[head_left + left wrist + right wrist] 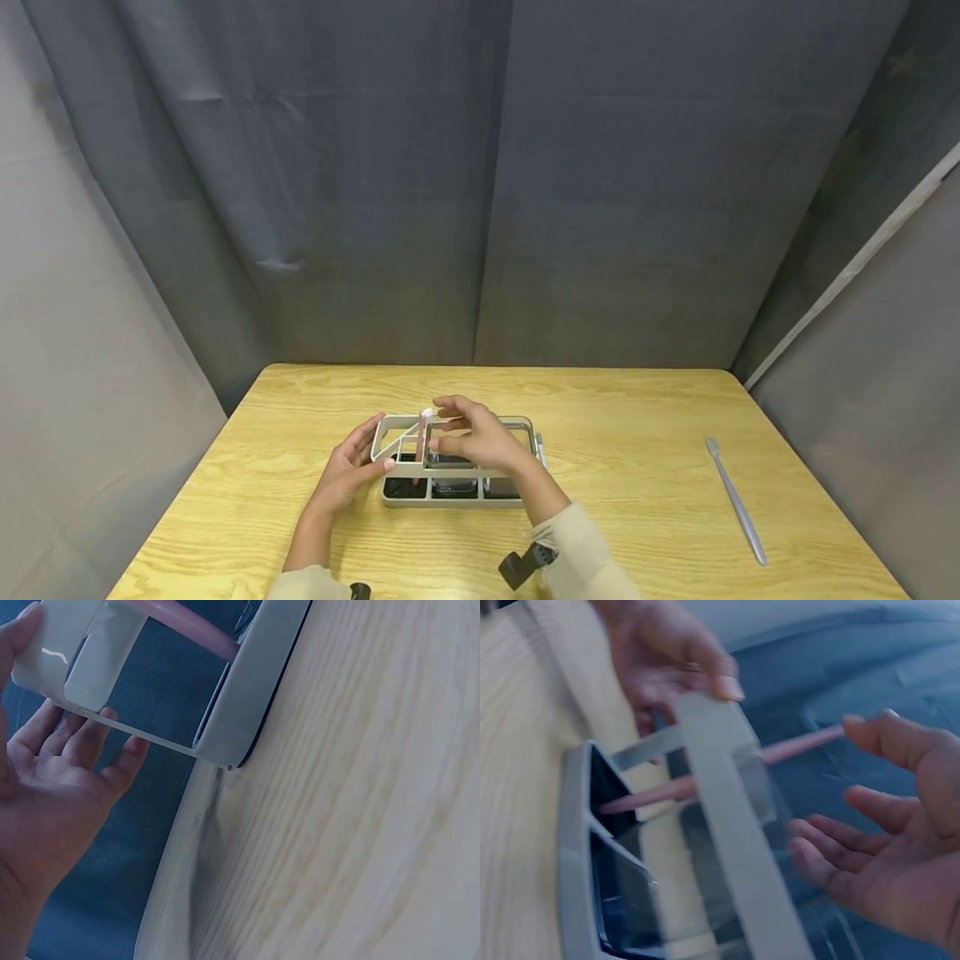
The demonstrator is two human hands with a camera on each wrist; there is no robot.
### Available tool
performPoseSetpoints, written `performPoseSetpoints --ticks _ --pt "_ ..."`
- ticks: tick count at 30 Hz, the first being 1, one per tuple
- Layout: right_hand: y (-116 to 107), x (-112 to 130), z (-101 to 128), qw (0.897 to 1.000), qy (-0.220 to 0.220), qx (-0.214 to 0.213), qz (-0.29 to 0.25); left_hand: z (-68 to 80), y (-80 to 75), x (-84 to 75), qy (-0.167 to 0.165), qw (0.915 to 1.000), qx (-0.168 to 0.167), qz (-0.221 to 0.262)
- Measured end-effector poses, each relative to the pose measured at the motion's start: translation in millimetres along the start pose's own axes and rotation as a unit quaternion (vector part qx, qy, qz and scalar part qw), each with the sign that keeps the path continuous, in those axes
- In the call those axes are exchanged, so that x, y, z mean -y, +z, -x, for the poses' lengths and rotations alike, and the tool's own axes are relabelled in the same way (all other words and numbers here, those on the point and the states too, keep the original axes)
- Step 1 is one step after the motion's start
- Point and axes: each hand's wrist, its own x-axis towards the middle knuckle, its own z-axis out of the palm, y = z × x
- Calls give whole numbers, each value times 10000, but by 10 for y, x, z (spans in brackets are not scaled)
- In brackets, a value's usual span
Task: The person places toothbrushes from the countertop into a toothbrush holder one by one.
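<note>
Grey curtains closed off the space behind a pale wooden worktop (637,417). Near its middle stood a grey compartmented rack (457,487) with a pink toothbrush (421,437) standing tilted in one of its left compartments. The left hand (352,471) touched the rack's left end with straight, spread fingers (90,739), thumb against the frame. The right hand (476,437) hovered over the rack, its fingers (840,847) loosely open, fingertips just beside the pink toothbrush's upper end, gripping nothing. A grey toothbrush (737,500) lay well apart to the right.
</note>
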Motion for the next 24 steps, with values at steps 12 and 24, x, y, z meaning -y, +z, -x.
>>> performPoseSetpoints --ticks 12,24 --pt "-356 64 218 9946 -345 969 159 1 7 0 3 9999 53 85" --pt "-595 19 421 9940 -459 983 -118 -1 -12 7 14 10000 54 31"
